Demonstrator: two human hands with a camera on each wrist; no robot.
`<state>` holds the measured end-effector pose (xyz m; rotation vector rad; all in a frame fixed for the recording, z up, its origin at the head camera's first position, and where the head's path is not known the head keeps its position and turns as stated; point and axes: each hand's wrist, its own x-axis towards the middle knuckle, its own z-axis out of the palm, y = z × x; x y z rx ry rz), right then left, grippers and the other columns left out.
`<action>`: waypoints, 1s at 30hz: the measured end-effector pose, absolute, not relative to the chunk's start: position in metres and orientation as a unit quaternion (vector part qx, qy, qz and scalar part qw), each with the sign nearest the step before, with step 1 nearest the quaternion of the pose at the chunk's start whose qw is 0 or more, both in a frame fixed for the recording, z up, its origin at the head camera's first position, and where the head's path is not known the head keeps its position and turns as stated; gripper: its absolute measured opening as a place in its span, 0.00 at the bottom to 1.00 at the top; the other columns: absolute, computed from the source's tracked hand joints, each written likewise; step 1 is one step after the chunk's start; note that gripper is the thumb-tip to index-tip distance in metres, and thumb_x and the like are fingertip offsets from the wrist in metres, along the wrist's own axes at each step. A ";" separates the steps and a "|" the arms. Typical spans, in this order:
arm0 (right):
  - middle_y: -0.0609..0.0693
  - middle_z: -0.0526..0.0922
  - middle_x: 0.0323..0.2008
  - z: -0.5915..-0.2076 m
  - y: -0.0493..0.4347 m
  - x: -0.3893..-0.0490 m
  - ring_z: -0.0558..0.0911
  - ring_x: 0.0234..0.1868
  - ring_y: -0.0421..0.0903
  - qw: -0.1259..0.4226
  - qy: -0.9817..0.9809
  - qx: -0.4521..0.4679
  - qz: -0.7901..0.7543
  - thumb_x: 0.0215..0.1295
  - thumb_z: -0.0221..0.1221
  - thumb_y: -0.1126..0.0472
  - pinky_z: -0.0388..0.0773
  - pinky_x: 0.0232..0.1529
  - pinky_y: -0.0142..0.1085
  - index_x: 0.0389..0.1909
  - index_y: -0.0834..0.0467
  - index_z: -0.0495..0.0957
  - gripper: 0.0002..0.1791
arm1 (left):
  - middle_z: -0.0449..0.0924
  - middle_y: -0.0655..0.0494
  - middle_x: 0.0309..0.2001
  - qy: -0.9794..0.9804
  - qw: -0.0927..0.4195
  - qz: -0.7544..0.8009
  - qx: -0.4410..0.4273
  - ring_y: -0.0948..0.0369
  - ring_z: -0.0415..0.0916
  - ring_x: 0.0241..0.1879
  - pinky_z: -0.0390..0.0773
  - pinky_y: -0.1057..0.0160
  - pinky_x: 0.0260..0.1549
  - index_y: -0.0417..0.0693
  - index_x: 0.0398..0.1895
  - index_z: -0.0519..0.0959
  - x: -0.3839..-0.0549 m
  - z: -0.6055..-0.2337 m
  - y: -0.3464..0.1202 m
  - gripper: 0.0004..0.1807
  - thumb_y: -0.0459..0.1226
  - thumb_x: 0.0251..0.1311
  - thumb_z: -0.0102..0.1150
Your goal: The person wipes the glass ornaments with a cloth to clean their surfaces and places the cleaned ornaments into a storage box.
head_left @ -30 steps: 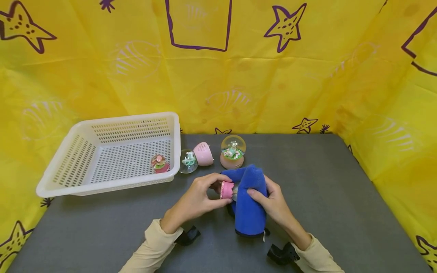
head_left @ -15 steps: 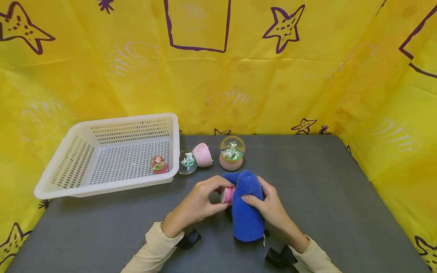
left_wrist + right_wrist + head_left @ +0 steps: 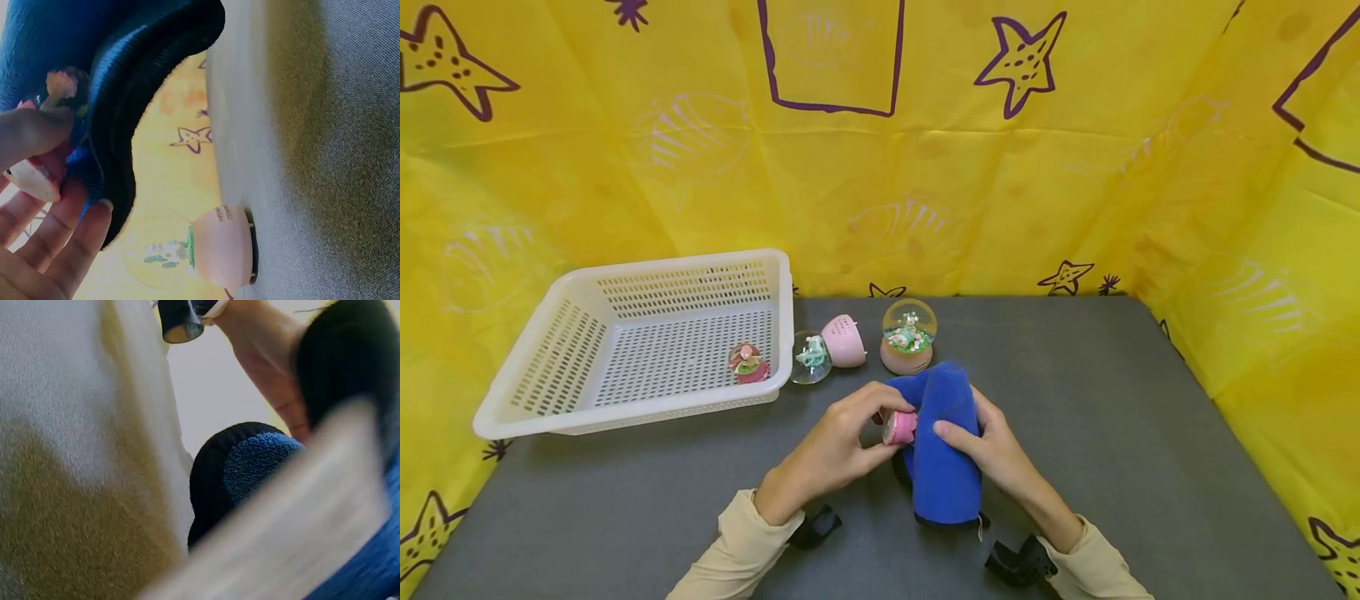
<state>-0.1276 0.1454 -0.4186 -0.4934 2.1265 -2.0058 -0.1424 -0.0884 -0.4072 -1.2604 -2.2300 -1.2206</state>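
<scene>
Near the middle of the table, my left hand (image 3: 838, 442) holds a small snow globe by its pink base (image 3: 900, 427), thumb and fingers around it. In the left wrist view the clear dome with a pink figure (image 3: 62, 84) shows above the thumb. My right hand (image 3: 1000, 446) grips a blue cloth (image 3: 946, 483), thumb in front and most fingers hidden behind. The cloth is folded around the dome, which it hides in the head view. The right wrist view shows the cloth's dark edging (image 3: 209, 481) and a blurred white tag (image 3: 294, 519) up close.
A white plastic basket (image 3: 784, 317) stands at the left with a small snow globe (image 3: 748, 364) inside. Beside it a pink-based snow globe (image 3: 844, 340) lies on its side. Another snow globe (image 3: 908, 354) stands upright behind the hands. Yellow printed fabric (image 3: 820, 183) encloses the table.
A strip of dome visible one second ago is now covered by the cloth. The pink base has turned slightly, its underside showing more. The cloth's top dipped, then rose again.
</scene>
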 end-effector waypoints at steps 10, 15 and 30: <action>0.38 0.82 0.45 -0.421 0.140 -0.125 0.83 0.44 0.39 -0.004 0.740 -0.183 -0.647 0.56 0.65 0.71 0.81 0.46 0.37 0.55 0.65 0.73 0.24 | 0.79 0.54 0.36 -0.819 0.053 -0.450 -0.350 0.67 0.74 0.29 0.80 0.67 0.29 0.44 0.53 0.72 -0.141 -0.407 -0.089 0.27 0.29 0.49 0.74; 0.37 0.82 0.42 -0.421 0.136 -0.123 0.83 0.42 0.38 -0.033 0.742 -0.175 -0.646 0.55 0.64 0.74 0.82 0.45 0.36 0.50 0.65 0.76 0.20 | 0.77 0.55 0.32 -0.818 -0.009 -0.470 -0.331 0.67 0.73 0.27 0.78 0.67 0.25 0.48 0.55 0.71 -0.140 -0.404 -0.092 0.25 0.34 0.55 0.70; 0.41 0.83 0.34 -0.416 0.147 -0.128 0.85 0.33 0.38 0.153 0.644 -0.092 -0.744 0.73 0.49 0.60 0.84 0.35 0.34 0.46 0.56 0.71 0.07 | 0.77 0.54 0.49 -0.762 0.117 -0.446 -0.454 0.62 0.76 0.47 0.80 0.66 0.47 0.50 0.51 0.77 -0.138 -0.404 -0.087 0.20 0.28 0.55 0.68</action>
